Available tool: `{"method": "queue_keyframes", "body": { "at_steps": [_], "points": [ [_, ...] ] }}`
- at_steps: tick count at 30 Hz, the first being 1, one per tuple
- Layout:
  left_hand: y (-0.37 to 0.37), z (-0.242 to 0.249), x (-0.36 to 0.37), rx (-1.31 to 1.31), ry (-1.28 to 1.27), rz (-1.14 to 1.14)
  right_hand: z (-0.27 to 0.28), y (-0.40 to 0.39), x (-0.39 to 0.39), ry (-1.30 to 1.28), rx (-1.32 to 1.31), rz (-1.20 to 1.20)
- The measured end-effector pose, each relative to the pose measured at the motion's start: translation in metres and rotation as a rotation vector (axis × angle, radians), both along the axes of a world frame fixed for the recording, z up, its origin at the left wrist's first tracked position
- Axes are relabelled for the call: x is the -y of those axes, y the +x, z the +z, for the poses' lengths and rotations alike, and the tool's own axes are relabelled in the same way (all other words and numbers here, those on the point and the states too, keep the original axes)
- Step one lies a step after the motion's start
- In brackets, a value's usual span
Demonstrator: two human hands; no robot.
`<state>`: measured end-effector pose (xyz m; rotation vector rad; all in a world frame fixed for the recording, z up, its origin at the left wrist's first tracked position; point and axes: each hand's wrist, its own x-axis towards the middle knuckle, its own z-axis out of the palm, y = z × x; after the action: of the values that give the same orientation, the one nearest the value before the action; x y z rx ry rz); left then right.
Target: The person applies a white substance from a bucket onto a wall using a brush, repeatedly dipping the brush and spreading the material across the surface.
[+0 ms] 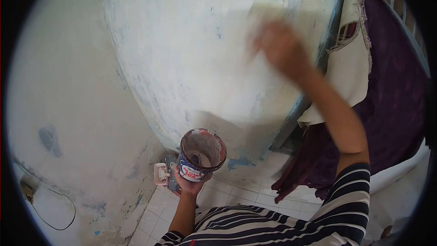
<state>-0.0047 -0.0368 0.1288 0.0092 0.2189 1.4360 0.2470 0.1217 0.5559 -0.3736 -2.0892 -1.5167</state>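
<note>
My left hand (187,183) holds a small paint bucket (195,171) from below, at its base. The bucket has a blue, white and red label, a stained rim and some pale paint inside. Raised against the whitish wall (182,54), my right hand (283,48) is smeared by motion. Its fingers are closed around what looks like a paintbrush (266,11), a blurred pale shape at the wall's surface. Wet, shiny streaks show on the wall near the top, above that hand.
A dark purple cloth (391,77) and a frayed cream cloth (353,82) hang at the right. Low beside the bucket, a pink tray (160,174) stands near the wall corner. White floor tiles (159,205) lie below. A thin black cable (74,209) curves at lower left.
</note>
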Motion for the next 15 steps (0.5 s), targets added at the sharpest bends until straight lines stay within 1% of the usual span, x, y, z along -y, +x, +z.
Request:
{"method": "queue_keyframes", "body": {
  "at_steps": [1,2,3,4,5,6,8,9,10,11,12,13,14,15],
  "points": [
    [0.0,-0.003,0.0,0.002,0.039,-0.009,-0.041,-0.006,0.002,-0.025,0.126,0.061],
    [0.0,-0.004,-0.001,0.004,0.051,-0.01,-0.084,-0.012,0.011,-0.184,0.215,-0.015],
    [0.0,-0.005,-0.002,-0.002,0.054,-0.016,-0.116,-0.015,0.016,-0.227,0.308,0.009],
    [-0.002,-0.006,-0.002,-0.01,0.056,-0.023,-0.146,-0.017,0.014,-0.343,0.242,0.159],
    [-0.003,-0.01,-0.002,0.002,0.035,-0.021,-0.15,-0.018,0.024,-0.551,0.198,0.148],
    [-0.004,-0.014,-0.003,0.001,0.045,-0.02,-0.141,-0.016,0.018,-0.541,0.198,0.148],
    [-0.005,-0.02,-0.003,0.01,0.032,-0.035,-0.102,-0.005,-0.002,-0.532,0.096,0.234],
    [-0.007,-0.026,-0.004,0.016,0.063,-0.052,-0.058,-0.002,0.003,-0.79,-0.172,0.237],
    [-0.006,-0.025,-0.004,0.016,0.071,-0.056,-0.02,0.009,-0.016,-0.639,-0.246,0.292],
    [-0.006,-0.023,-0.004,0.011,0.071,-0.06,0.034,0.024,-0.025,-0.104,-0.127,0.187],
    [-0.007,-0.022,-0.004,0.007,0.071,-0.064,0.08,0.011,0.028,-0.813,-0.763,0.228],
    [-0.008,-0.025,-0.005,0.021,0.079,-0.078,0.115,0.016,0.021,-0.667,-0.845,0.48],
    [-0.008,-0.02,-0.007,0.02,0.084,-0.079,0.154,0.026,0.02,-0.408,-0.807,0.425],
    [-0.006,-0.015,-0.006,0.032,0.06,-0.071,0.193,0.03,0.006,-0.041,-0.501,0.75]
  ]
}}
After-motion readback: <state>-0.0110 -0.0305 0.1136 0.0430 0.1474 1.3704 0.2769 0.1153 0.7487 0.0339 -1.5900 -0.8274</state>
